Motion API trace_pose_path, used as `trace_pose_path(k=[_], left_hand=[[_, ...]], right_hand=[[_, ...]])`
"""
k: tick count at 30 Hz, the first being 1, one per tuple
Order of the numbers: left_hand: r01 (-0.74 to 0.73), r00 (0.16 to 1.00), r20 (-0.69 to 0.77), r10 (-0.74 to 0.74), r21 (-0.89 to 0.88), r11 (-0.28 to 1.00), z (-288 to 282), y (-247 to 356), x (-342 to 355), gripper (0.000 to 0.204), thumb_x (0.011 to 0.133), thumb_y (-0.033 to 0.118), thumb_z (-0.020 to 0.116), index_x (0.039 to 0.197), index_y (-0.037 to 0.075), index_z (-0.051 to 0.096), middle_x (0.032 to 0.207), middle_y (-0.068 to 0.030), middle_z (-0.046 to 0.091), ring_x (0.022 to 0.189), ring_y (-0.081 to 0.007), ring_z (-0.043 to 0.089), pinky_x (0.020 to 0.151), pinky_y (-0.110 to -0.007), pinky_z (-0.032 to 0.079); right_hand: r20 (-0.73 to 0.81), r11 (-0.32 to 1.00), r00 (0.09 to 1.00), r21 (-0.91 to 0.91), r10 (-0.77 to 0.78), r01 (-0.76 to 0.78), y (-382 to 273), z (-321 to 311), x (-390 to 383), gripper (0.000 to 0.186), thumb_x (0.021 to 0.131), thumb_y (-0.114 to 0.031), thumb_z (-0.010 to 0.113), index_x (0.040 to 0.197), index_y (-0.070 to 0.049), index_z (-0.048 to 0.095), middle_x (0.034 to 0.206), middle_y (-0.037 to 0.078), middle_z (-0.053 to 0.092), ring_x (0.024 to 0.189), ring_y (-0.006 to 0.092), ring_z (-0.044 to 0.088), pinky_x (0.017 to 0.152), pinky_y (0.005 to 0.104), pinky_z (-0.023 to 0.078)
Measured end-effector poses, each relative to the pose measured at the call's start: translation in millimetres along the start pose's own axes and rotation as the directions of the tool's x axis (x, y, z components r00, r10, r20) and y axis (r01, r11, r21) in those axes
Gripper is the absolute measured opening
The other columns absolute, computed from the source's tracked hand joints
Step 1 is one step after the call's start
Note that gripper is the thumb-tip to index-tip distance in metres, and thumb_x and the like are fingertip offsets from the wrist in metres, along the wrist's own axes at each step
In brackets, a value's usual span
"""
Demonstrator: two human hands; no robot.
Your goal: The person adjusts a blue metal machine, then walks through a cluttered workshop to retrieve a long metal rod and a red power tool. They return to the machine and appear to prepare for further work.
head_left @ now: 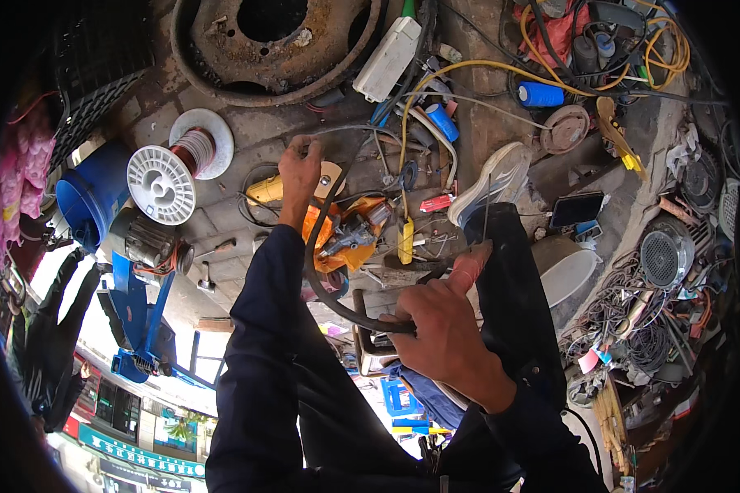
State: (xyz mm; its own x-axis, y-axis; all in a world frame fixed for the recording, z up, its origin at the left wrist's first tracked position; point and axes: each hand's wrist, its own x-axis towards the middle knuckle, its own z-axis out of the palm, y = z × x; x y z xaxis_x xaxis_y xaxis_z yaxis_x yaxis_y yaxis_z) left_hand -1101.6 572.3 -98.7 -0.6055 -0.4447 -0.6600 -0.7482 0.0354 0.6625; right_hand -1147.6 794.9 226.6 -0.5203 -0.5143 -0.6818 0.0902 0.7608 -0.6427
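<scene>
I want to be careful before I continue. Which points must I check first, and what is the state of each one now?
1. Right hand closed around the black cable: ok.
2. Left hand gripping firmly: cannot tell, what it holds is unclear.
3. Black cable straight: not ok, it bends in a wide curve.
4. Area beneath the hands without loose things: not ok, an orange bag with a metal part on it lies there.
5. Yellow tool beside the left hand switched off: cannot tell.
6. White spool apart from both hands: ok.
</scene>
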Motion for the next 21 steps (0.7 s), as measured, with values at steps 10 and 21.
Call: trace_pose_path(k=[10,21], left_hand=[[-0.004,0.977,0.198,-0.074,0.369,0.929,131.7,-87.9,-85.4,0.036,0.092,0.031,0.07,0.105,-0.002,0.067,0.093,-0.0228,0.074,0.087,-0.0364,0.074,0.079,-0.045,0.057],[0.028,0.978,0.18,-0.102,0.369,0.929,168.6,-83.4,-114.4,0.028,0.088,0.024,0.074,0.102,0.001,0.067,0.096,-0.0289,0.07,0.093,-0.0467,0.069,0.08,-0.053,0.055]], right_hand=[[-0.024,0.999,0.999,0.007,-0.046,0.047,-1.5,-10.4,3.9,0.024,0.077,-0.01,0.078,0.084,-0.006,0.055,0.079,0.013,0.058,0.081,0.0326,0.056,0.081,0.0464,0.042],[-0.048,0.999,0.998,-0.022,-0.047,0.046,-3.6,-1.5,9.7,0.03,0.07,-0.004,0.086,0.077,-0.009,0.057,0.071,0.004,0.058,0.072,0.0279,0.057,0.077,0.0433,0.042]])
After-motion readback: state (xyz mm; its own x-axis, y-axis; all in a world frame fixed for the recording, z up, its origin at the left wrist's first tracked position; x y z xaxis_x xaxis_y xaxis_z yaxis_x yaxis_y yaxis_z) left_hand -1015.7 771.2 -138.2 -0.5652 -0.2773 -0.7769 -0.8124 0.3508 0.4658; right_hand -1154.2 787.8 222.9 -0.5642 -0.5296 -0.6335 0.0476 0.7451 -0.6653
